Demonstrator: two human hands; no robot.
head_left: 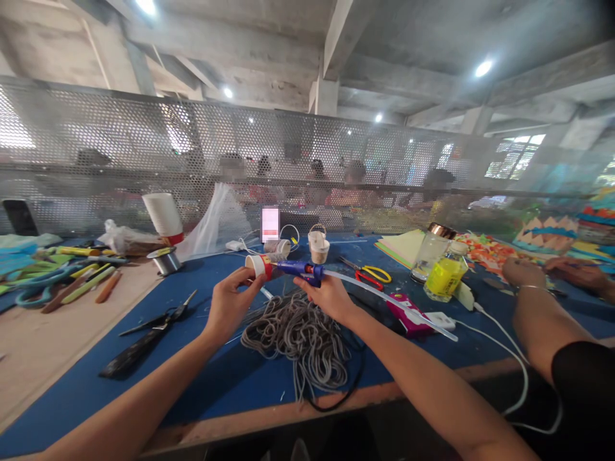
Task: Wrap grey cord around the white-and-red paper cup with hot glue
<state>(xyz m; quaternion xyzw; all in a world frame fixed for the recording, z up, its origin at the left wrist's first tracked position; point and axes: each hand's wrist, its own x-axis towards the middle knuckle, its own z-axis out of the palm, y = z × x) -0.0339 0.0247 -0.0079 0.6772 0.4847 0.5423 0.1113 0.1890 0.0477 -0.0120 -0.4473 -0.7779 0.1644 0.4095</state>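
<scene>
While your left hand (233,298) pinches a paper cup (257,264) between thumb and fingers, your right hand (329,294) has its fingers curled around the handle of a blue hot glue gun (298,269). The cup lies tipped on its side above the surface (206,378), its white mouth to the left and its red-banded end to the right; you cannot tell what is inside. Far left stands a stack of nested white paper cups (161,214). On the far side, a small pale container with a hoop handle (318,243) hides its contents. To the right, a copper-lidded transparent jar (425,259) stands beside a bottle (444,278) showing bright yellow, liquid or label being unclear. The gun's nozzle is at the cup's red end, contact too small to tell, and a long translucent glue stick (394,301) trails rightward from its rear. Grey cord (300,339) lies heaped just below your hands.
</scene>
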